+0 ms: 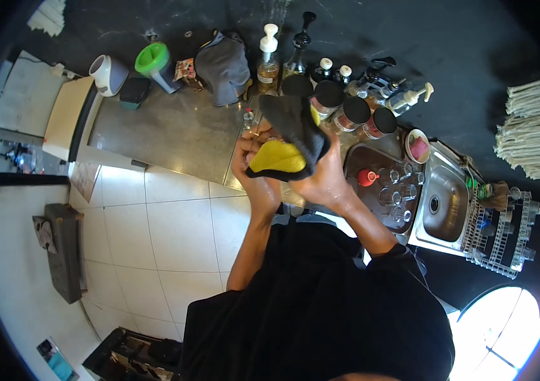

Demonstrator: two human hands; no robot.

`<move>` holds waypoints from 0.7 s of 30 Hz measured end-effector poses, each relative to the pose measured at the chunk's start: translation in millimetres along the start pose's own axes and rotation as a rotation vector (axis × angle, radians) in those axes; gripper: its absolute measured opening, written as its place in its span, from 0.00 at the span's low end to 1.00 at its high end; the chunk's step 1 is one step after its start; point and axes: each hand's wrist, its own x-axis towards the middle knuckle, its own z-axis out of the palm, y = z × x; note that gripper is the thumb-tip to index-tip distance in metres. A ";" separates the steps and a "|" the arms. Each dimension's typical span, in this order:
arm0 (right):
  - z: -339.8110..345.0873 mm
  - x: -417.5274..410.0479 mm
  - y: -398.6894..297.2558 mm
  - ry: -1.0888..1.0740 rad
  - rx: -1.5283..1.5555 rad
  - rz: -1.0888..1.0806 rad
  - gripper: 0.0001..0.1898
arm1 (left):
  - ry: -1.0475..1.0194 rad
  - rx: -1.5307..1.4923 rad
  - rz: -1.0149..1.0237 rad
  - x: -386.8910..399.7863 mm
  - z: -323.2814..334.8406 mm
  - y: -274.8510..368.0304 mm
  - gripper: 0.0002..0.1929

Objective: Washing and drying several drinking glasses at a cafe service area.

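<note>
A dark grey cloth (pixel 289 116) with a yellow underside is bunched between my two hands, above the metal counter. My right hand (pixel 324 171) grips it from the right, with most fingers hidden behind the fabric. My left hand (pixel 251 155) is at its left edge, fingers curled around what looks like a small clear glass piece, partly hidden by the cloth. Both forearms look wet. Just behind my left hand a small clear object with a red tip (pixel 248 115) stands on the counter.
Lidded jars (pixel 354 114) and pump bottles (pixel 268 62) stand along the wall. Right of me, a brown tray (pixel 358 155) holds clear glasses (pixel 389 196) and a red item (pixel 368 177), beside a steel sink (pixel 448 209) and wire dish rack (pixel 501 238). Another grey cloth (pixel 225 66) lies at the back.
</note>
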 end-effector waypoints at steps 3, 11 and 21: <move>-3.3 -9.1 14.4 0.038 0.432 0.434 0.18 | -0.230 0.138 -0.162 7.5 -5.3 10.5 0.12; 26.0 -71.4 64.8 -0.107 0.880 1.023 0.21 | -0.391 0.912 0.087 -10.7 -26.9 25.7 0.13; 89.8 -102.7 33.1 0.282 1.576 1.248 0.25 | -0.071 0.692 0.068 -11.7 -64.1 -17.6 0.16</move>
